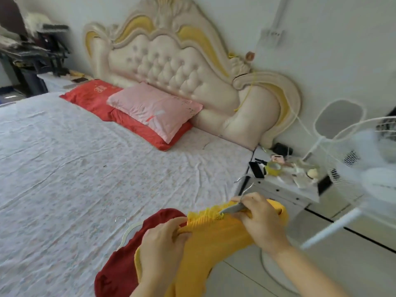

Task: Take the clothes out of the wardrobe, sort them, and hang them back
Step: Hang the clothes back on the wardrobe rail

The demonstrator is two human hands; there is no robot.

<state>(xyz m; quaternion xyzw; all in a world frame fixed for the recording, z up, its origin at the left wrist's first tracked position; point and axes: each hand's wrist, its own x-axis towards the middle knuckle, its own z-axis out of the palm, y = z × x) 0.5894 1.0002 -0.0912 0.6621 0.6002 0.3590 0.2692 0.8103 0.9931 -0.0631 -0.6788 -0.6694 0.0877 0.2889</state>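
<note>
Yellow top being worked on its hanger at the bed's near corner

The left hand (165, 243) pinches a fold of the yellow garment (210, 239) just below its ribbed collar, probably to hold the cloth taut; the right hand (259, 219) curls round the grey hanger (232, 209) where it enters the neck, hook pointing up and away, so the two can be drawn apart or fitted together, I cannot tell which; beneath them a dark red garment (120, 269) lies on the bed (85, 157) with a white hanger (126, 230) at its edge, likely set down as part of the sorting; farther off a pink pillow (154, 108) rests on a red one; the cluttered nightstand (285, 189) and a fan (375, 172) stand to the right; the tufted headboard (171, 61) backs the wall; no wardrobe shows.
</note>
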